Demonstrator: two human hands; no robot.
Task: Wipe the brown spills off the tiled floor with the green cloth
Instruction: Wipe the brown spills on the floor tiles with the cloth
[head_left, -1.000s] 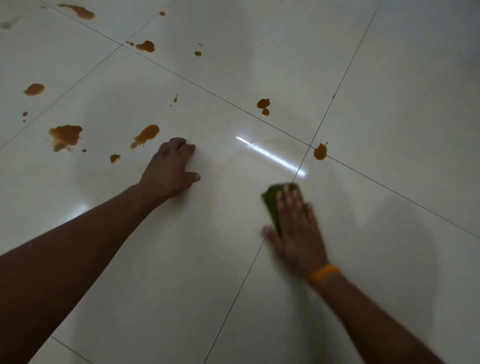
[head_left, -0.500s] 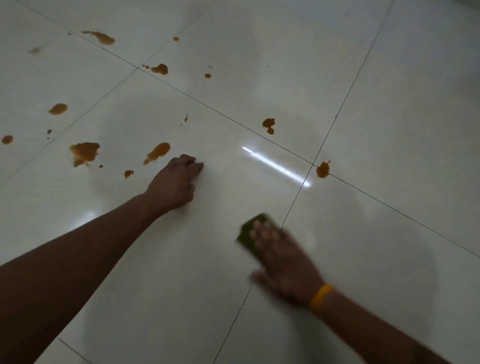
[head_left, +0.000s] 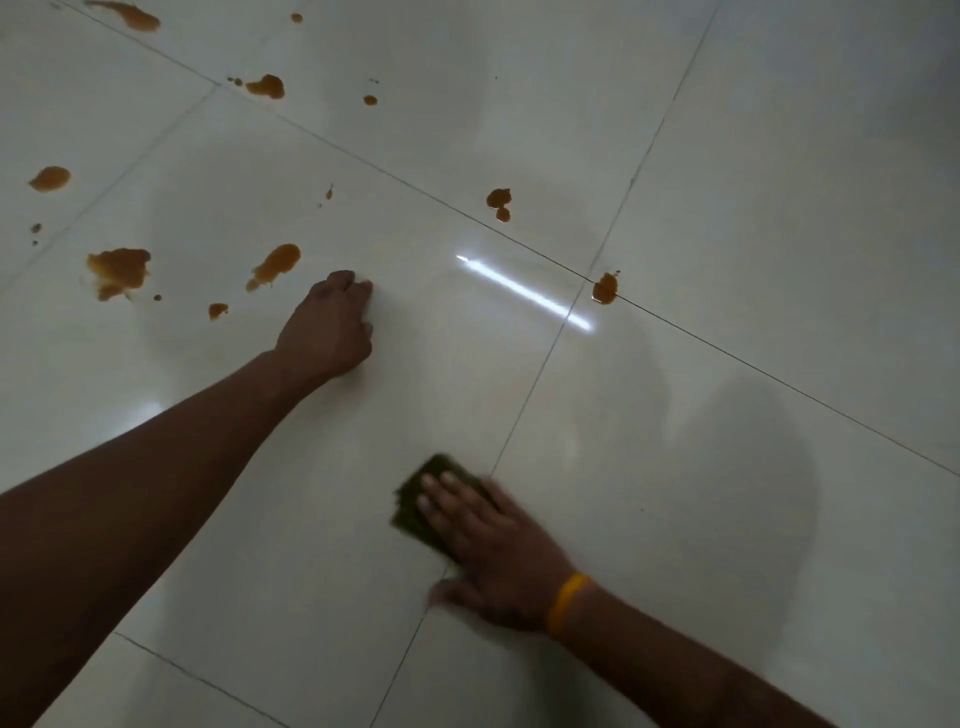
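While left hand (head_left: 327, 332) stays fisted, right hand (head_left: 488, 545) dragged green cloth (head_left: 415, 499) nearer.

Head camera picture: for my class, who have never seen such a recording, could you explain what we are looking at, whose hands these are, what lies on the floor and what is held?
The camera is worn on a person's head and looks down at their own arms. The right hand, with a yellow wristband, presses a green cloth flat on the pale tiled floor. The left hand, fingers curled, rests on the floor and holds nothing. Brown spills lie scattered farther out, not yet wiped.
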